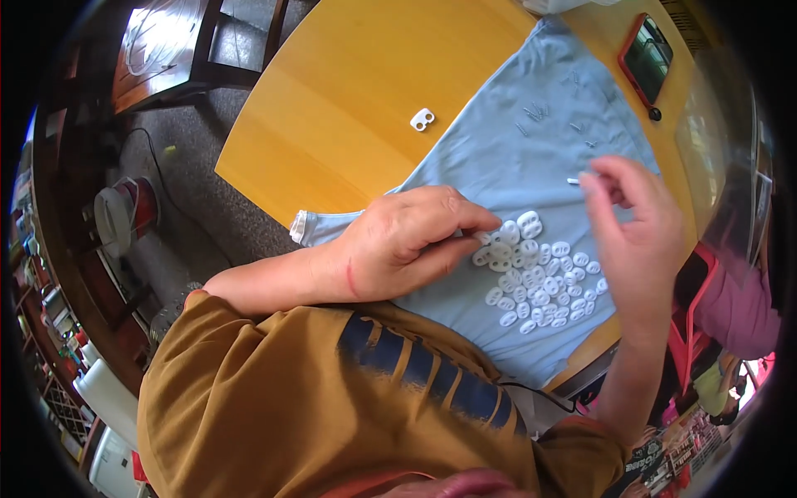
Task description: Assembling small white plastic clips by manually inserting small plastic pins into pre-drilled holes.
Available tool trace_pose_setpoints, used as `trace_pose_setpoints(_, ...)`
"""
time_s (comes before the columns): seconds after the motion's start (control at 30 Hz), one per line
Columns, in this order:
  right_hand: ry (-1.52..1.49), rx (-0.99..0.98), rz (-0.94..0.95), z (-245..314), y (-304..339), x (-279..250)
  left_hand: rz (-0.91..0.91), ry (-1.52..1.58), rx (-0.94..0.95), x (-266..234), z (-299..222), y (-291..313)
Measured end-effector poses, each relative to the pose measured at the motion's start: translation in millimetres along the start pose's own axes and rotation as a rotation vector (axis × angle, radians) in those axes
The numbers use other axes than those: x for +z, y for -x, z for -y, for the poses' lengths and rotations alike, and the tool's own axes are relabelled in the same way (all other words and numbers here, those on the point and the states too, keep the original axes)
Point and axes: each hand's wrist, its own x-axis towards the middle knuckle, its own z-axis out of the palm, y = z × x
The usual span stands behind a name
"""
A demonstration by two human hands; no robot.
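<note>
A heap of small white oval plastic pieces (540, 282), each with two holes or slots, lies on a light blue cloth (498, 166). My left hand (415, 241) reaches in from the left, thumb and forefinger closed on a white plastic piece (484, 238) at the heap's upper left edge. To the right of the heap my right hand (639, 216) is raised over the cloth. Its thumb and forefinger pinch a small white stick-like piece (573, 181), whose tip sticks out to the left; the rest is hidden. Several thin metal pins (535, 112) are scattered farther up the cloth.
A larger white two-holed piece (422, 120) sits on the bare yellow wooden table (332, 100). A red-edged phone (646, 60) lies at the far right. Left of the table are a dark wooden stand (166, 58) and a cable on the floor. A red chair (693, 307) stands at the right.
</note>
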Motion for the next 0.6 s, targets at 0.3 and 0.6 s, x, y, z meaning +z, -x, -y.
trace_pose_setpoints(0.3, -0.247, 0.181, 0.169, 10, -19, 43, 0.014, 0.115, -0.031, -6, 0, 5)
trace_pose_setpoints(0.6, -0.249, 0.262, 0.231, 13, -31, 48, -0.026, 0.170, -0.036, -8, 2, 6)
